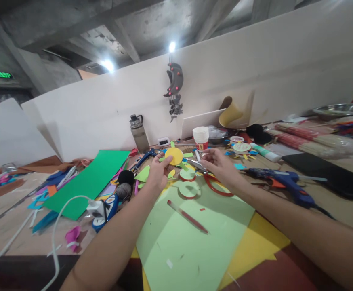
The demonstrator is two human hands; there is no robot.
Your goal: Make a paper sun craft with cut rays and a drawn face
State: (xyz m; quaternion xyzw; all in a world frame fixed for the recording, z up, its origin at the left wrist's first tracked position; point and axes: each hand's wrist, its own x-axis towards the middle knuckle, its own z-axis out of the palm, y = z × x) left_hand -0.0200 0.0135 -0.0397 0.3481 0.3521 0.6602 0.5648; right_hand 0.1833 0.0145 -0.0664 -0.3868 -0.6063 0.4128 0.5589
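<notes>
My left hand (161, 171) pinches a yellow paper disc (175, 156) with light green strips sticking out from its edge. My right hand (217, 165) is closed around the middle of a pair of scissors (217, 186), their blades pointing left toward the disc and the red handles hanging below the palm. Part of the grip is hidden by the fingers. Under the hands, two round pieces with pale green tops and red rims (188, 190) rest on a light green sheet (191, 250). A reddish pen (188, 217) lies on that sheet, nearer to me.
A blue glue gun (288, 184) and black slab (328, 173) lie right. Left are a bright green sheet (88, 182), yarn balls (123, 190) and a plugged-in white cable (55, 238). Paper cups (201, 137) and a bottle (139, 133) stand behind, before a white panel (104, 101).
</notes>
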